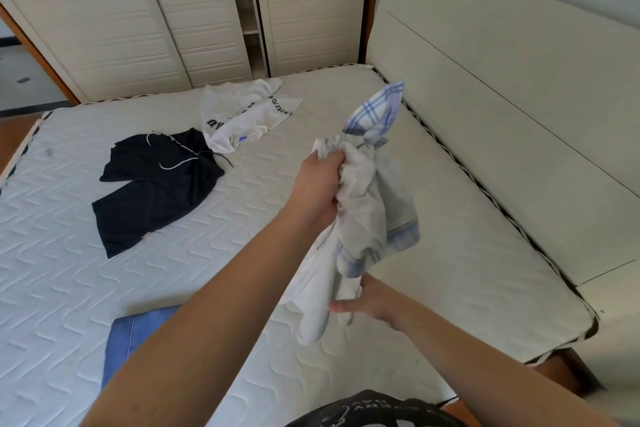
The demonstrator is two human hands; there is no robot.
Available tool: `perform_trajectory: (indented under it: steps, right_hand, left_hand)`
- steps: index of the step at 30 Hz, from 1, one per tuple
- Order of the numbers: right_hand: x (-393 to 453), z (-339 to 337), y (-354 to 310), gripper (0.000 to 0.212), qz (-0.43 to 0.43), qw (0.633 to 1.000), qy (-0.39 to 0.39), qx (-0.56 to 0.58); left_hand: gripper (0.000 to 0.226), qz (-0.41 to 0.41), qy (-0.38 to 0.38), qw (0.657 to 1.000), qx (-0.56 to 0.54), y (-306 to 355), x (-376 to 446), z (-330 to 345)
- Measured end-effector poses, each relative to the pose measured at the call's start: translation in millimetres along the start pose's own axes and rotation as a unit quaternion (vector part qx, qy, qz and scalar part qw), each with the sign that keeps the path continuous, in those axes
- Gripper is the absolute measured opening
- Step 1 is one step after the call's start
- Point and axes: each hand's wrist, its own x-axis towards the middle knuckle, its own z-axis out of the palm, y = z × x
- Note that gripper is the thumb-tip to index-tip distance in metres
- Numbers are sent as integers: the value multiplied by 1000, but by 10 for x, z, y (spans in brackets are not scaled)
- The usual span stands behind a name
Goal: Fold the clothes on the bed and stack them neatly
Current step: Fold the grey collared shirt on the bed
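A crumpled white garment with blue plaid parts (370, 204) hangs in the air above the mattress (86, 288). My left hand (320, 184) grips its bunched top. Lower down, my right hand (372, 302) holds the hanging white end. Black shorts with white piping (152, 184) lie spread out on the left of the mattress. A white T-shirt with black lettering (242, 114) lies loosely behind them. A blue denim piece (131, 336) lies near the front edge, partly hidden by my left forearm.
A cream padded headboard (502, 114) runs along the right side of the bed. Sliding wardrobe doors (145, 21) stand close behind the far edge. Wooden floor shows at the far left and at the bed's front right corner.
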Motion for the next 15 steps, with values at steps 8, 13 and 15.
perform_trajectory:
  steps: [8,13,15]
  right_hand:
    - [75,-159,-500,57,-53,957,102,267]
    - [21,-425,-970,38,-92,902,113,407]
    - [4,-492,-1099,39,-71,896,117,423]
  left_hand:
    - [28,-23,-43,999,10,8,70,-85]
    - [40,-4,-76,980,184,-427,-105,-481]
    - [62,56,-114,968,216,-647,-264,-660]
